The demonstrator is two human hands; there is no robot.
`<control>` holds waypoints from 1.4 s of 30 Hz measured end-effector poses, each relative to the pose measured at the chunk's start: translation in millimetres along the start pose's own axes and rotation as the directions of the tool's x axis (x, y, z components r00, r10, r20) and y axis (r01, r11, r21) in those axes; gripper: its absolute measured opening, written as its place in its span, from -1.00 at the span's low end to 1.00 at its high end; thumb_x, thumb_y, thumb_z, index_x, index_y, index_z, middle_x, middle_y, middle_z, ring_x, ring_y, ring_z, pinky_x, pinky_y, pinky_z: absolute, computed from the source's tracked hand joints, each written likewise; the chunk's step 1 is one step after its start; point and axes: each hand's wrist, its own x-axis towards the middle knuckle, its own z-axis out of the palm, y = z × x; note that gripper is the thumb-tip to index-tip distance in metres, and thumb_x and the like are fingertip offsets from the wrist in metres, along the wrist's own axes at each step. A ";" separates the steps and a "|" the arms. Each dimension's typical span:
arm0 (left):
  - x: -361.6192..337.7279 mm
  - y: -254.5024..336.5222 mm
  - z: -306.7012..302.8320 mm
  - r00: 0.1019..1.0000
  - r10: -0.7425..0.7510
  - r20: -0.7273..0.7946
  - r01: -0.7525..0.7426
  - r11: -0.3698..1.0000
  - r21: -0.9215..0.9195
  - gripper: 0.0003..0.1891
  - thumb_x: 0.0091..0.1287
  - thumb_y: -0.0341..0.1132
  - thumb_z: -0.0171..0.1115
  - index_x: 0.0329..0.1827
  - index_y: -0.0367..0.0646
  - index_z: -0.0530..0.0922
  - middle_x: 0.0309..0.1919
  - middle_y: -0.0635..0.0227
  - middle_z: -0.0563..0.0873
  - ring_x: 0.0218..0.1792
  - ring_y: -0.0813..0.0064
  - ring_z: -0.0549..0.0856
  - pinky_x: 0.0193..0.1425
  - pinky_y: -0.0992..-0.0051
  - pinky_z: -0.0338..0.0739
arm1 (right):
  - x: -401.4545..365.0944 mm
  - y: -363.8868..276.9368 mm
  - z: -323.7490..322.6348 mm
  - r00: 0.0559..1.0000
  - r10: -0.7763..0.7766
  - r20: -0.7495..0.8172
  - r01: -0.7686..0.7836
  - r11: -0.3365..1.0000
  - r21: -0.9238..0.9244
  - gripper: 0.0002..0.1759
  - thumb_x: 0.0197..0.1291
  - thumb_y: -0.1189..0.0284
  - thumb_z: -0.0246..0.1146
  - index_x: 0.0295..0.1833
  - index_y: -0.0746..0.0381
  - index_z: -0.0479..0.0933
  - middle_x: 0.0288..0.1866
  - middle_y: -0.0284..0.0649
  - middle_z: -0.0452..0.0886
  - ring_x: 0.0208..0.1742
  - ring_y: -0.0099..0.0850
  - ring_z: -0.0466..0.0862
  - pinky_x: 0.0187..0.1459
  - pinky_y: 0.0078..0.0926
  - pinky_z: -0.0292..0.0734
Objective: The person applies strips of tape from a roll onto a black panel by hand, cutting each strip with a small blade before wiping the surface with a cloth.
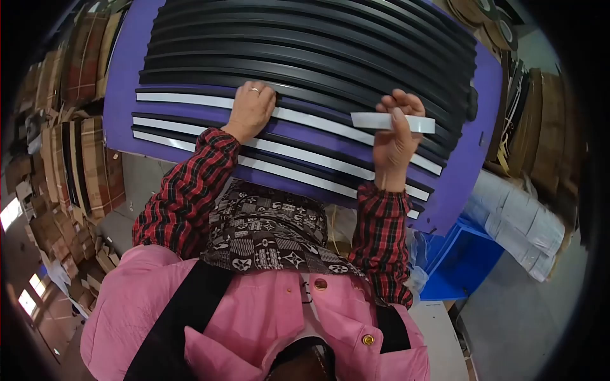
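My right hand (395,152) holds a roll of white tape (387,121) between thumb and fingers, above the right part of the black strips. My left hand (253,111) is closed, its fingers curled over a black strip (190,91) with a white tape band (305,120) along it; the fingertips are partly hidden. Nearer to me lie two more black strips with white bands (311,156). Beyond my hands, several plain black strips (305,47) lie side by side on the purple table (124,120).
A blue bin (454,270) stands below the table's right edge, beside wrapped white bundles (521,216). Cardboard bundles (105,162) are stacked on the left, and more cardboard (540,120) stands on the right. Rolls (502,32) sit at the far right corner.
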 end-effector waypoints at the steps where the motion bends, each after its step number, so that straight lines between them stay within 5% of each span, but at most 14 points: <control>1: -2.6 6.4 -7.8 0.985 -0.042 0.170 0.051 0.997 -0.049 -0.92 0.11 -0.36 0.07 -0.39 -0.16 0.47 -0.44 0.26 0.50 -0.33 0.24 0.47 -0.21 0.32 0.33 | 4.6 14.6 10.7 1.000 -0.012 0.004 0.012 1.000 -0.006 -0.61 -0.06 0.65 0.16 -0.04 0.22 0.34 -0.12 -0.22 0.45 -0.15 -0.46 0.51 -0.09 -0.56 0.44; 5: -7.1 5.8 -26.3 0.980 -0.020 0.199 0.065 0.972 -0.227 -0.88 0.19 -0.36 0.03 -0.32 -0.24 0.45 -0.42 0.28 0.50 -0.31 0.34 0.48 -0.21 0.42 0.35 | 10.6 69.0 58.0 0.999 0.023 0.040 -0.021 0.999 -0.050 -0.52 -0.05 0.59 0.24 0.05 0.22 0.31 -0.13 -0.27 0.43 -0.13 -0.50 0.49 -0.07 -0.61 0.42; 6: 3.9 13.2 -39.3 0.930 -0.290 0.226 0.365 0.663 -0.654 -0.84 0.23 -0.32 0.02 -0.26 -0.23 0.45 -0.41 0.33 0.51 -0.32 0.44 0.49 -0.24 0.49 0.38 | 8.8 78.9 66.5 0.998 0.032 0.045 -0.030 0.998 -0.059 -0.52 -0.05 0.59 0.24 0.05 0.22 0.31 -0.13 -0.27 0.43 -0.13 -0.50 0.49 -0.07 -0.61 0.42; 7: 10.7 17.7 -49.1 0.792 -0.485 0.372 0.476 0.108 -0.872 -0.80 0.27 -0.27 0.01 -0.20 -0.23 0.45 -0.41 0.38 0.51 -0.33 0.55 0.50 -0.26 0.55 0.41 | 5.2 89.5 75.0 0.996 0.021 0.084 -0.010 0.992 -0.124 -0.50 -0.03 0.60 0.22 0.09 0.20 0.28 -0.10 -0.26 0.44 -0.11 -0.48 0.50 -0.05 -0.57 0.42; 10: 12.3 7.8 -61.6 0.752 -0.408 0.519 0.420 -0.311 -0.853 -0.80 0.28 -0.33 0.03 -0.11 -0.20 0.45 -0.49 0.46 0.52 -0.46 0.69 0.51 -0.39 0.68 0.43 | -3.7 112.9 102.6 0.987 0.013 0.158 0.021 0.977 -0.211 -0.40 0.01 0.52 0.20 0.20 0.17 0.18 -0.03 -0.23 0.42 -0.07 -0.42 0.49 0.01 -0.48 0.39; 13: -6.6 -45.4 -86.8 0.757 -0.427 0.495 0.416 -0.269 -0.869 -0.82 0.26 -0.33 0.06 -0.16 -0.22 0.49 -0.52 0.47 0.52 -0.49 0.70 0.50 -0.40 0.70 0.43 | 4.4 85.7 99.0 0.980 -0.134 0.146 0.123 0.989 0.082 -0.35 0.13 0.12 0.08 0.27 0.14 0.07 0.08 -0.18 0.35 0.02 -0.34 0.43 0.05 -0.37 0.36; 16: -54.3 -149.4 -121.1 0.635 -0.587 0.503 0.623 0.003 -0.782 -0.80 0.25 -0.32 0.09 -0.19 -0.26 0.53 -0.51 0.51 0.52 -0.51 0.73 0.46 -0.40 0.73 0.41 | 5.9 47.6 49.2 0.981 -0.180 0.071 0.169 0.977 0.132 -0.37 0.11 0.07 0.09 0.25 0.09 0.15 0.07 -0.16 0.37 0.05 -0.33 0.42 0.14 -0.31 0.30; 18: -73.6 -202.9 -145.3 0.554 -0.704 0.445 0.720 0.136 -0.681 -0.79 0.25 -0.33 0.09 -0.15 -0.28 0.51 -0.53 0.51 0.50 -0.51 0.74 0.45 -0.40 0.73 0.39 | -2.7 49.6 50.5 0.957 -0.183 -0.225 0.124 0.960 -0.252 -0.40 0.10 0.14 0.12 0.22 0.13 0.18 0.03 -0.16 0.41 -0.02 -0.32 0.47 0.12 -0.31 0.32; 19: -80.1 -224.6 -148.0 0.555 -0.719 0.419 0.715 0.155 -0.682 -0.78 0.24 -0.33 0.10 -0.15 -0.29 0.51 -0.53 0.51 0.49 -0.51 0.74 0.45 -0.40 0.74 0.39 | -6.5 57.5 44.7 0.997 -0.071 -0.007 0.067 0.967 -0.246 -0.50 0.08 0.28 0.17 0.14 0.21 0.29 -0.10 -0.19 0.49 -0.16 -0.39 0.52 -0.02 -0.46 0.40; 21: -83.3 -257.3 -145.8 0.532 -0.770 0.354 0.736 0.213 -0.643 -0.80 0.22 -0.34 0.12 -0.18 -0.29 0.50 -0.53 0.53 0.49 -0.52 0.73 0.43 -0.43 0.73 0.36 | -9.0 67.9 20.4 0.974 0.180 -0.135 -0.218 0.611 -0.761 -0.61 0.05 0.37 0.20 0.01 0.27 0.39 -0.27 -0.26 0.54 -0.28 -0.50 0.51 -0.20 -0.60 0.41; 23: -82.1 -284.8 -135.7 0.538 -0.760 0.365 0.744 0.225 -0.629 -0.83 0.20 -0.36 0.14 -0.25 -0.29 0.51 -0.53 0.51 0.50 -0.51 0.72 0.44 -0.42 0.71 0.36 | -4.5 84.6 36.1 0.994 0.097 -0.058 -0.086 0.319 -0.944 -0.77 0.03 0.38 0.23 -0.24 0.29 0.45 -0.41 -0.33 0.49 -0.37 -0.61 0.45 -0.36 -0.68 0.33; 32: -74.6 -311.1 -117.9 0.533 -0.787 0.311 0.783 0.318 -0.535 -0.88 0.15 -0.36 0.19 -0.34 -0.23 0.54 -0.49 0.53 0.53 -0.42 0.73 0.43 -0.27 0.71 0.31 | -3.5 121.1 31.7 0.995 0.016 -0.096 -0.097 0.091 -0.991 -0.66 -0.03 0.24 0.30 -0.45 0.31 0.42 -0.50 -0.26 0.46 -0.47 -0.48 0.46 -0.41 -0.58 0.36; 40: -89.1 -334.7 -102.0 0.527 -0.830 0.184 0.788 0.396 -0.472 -0.70 0.07 -0.22 0.27 -0.27 -0.30 0.59 -0.44 0.39 0.63 -0.41 0.61 0.55 -0.24 0.63 0.42 | -3.9 129.3 31.8 0.971 -0.101 0.216 0.179 -0.290 -0.940 -0.71 -0.17 0.25 0.32 -0.46 0.19 0.42 -0.46 -0.21 0.43 -0.35 -0.23 0.42 -0.30 -0.32 0.31; 42: -74.0 -309.5 -115.9 0.593 -0.802 -0.072 0.805 0.592 0.031 -0.67 0.07 -0.20 0.26 -0.24 -0.30 0.56 -0.46 0.31 0.62 -0.42 0.51 0.57 -0.26 0.56 0.44 | -4.4 132.0 35.6 0.969 -0.120 0.214 0.175 -0.273 -0.946 -0.71 -0.19 0.26 0.33 -0.46 0.19 0.41 -0.46 -0.22 0.43 -0.37 -0.24 0.41 -0.31 -0.32 0.31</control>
